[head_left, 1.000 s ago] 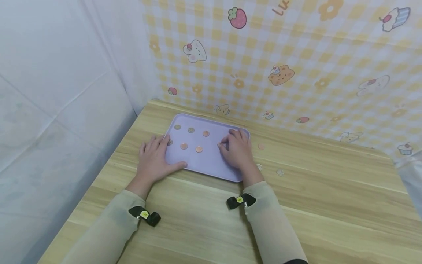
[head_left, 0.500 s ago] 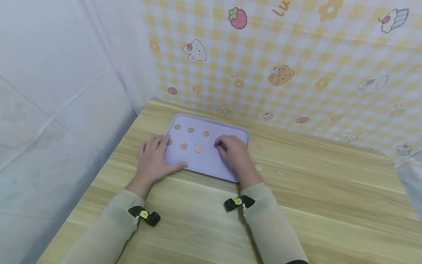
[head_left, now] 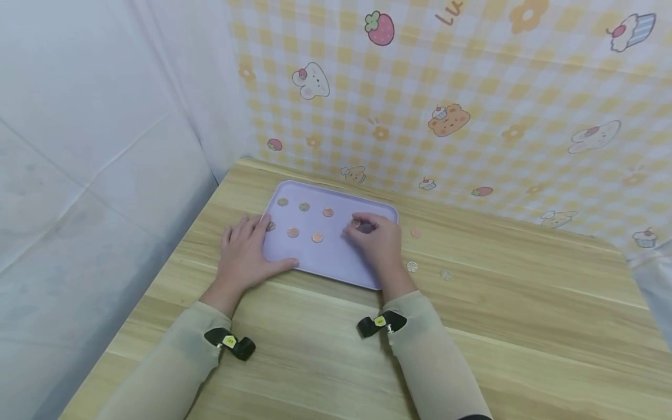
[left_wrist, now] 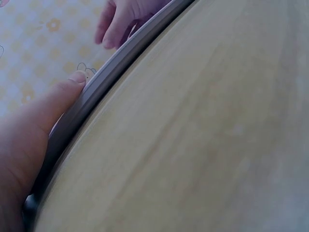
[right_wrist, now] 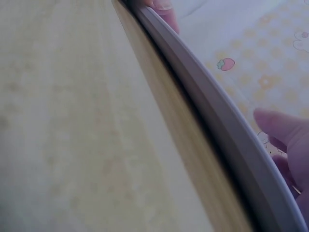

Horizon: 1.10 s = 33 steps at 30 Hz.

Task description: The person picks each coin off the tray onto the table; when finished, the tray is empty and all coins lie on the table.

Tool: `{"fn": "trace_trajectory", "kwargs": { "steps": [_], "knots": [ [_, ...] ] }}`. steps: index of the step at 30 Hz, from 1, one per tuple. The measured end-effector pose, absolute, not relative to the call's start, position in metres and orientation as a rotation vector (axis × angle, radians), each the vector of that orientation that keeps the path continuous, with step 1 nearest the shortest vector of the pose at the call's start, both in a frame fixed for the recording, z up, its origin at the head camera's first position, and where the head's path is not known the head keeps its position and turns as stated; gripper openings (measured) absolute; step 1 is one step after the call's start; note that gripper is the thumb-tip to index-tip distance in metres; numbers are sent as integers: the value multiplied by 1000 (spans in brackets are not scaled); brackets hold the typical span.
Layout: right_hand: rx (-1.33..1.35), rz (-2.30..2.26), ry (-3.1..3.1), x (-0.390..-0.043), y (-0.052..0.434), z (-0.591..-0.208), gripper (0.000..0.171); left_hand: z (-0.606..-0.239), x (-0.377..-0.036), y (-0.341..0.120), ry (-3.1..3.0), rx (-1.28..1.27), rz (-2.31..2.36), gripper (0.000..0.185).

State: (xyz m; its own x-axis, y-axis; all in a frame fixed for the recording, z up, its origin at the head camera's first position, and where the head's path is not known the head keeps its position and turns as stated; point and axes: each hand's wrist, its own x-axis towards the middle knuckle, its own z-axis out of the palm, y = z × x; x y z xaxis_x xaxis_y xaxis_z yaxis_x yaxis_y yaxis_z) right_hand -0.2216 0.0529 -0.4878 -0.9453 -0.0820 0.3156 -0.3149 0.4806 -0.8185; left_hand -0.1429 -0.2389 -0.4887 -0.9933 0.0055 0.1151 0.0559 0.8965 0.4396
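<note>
In the head view a lilac tray [head_left: 336, 262] lies on the wooden table with several coins on it. Three coins line the back, among them a copper coin [head_left: 328, 212]; another copper coin [head_left: 317, 237] is in the front row. My left hand [head_left: 244, 251] rests spread at the tray's front left corner, its thumb along the front rim and fingertips by a coin [head_left: 270, 226]. Over the tray's right half, my right hand [head_left: 379, 238] pinches a coin [head_left: 356, 223] between thumb and forefinger. Both wrist views show the tray's side, which hides the coins.
To the right of the tray, a copper coin [head_left: 415, 233] and two silvery coins, one nearer [head_left: 412, 266] and one farther right [head_left: 445, 274], lie on the table [head_left: 525, 303]. A yellow checked cloth [head_left: 399, 87] hangs behind, and a pale wall [head_left: 94, 146] stands at the left.
My right fingers have curled in, then parted a little and drawn slightly right, so the coin between thumb and forefinger shows now. The left hand, tray and other coins have stayed put.
</note>
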Motion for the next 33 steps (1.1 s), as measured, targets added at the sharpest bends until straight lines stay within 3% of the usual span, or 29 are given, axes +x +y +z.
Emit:
{"fn": "trace_trajectory", "kwargs": {
  "steps": [14,33],
  "knots": [
    [215,1555,-2246,-220,56,-485,43,-491,-143,-239,-2942,-70,-674,125],
    [100,1495,-2071,-223,59,-484,37,-496,-143,-242,-2908,-79,-695,121]
  ]
}}
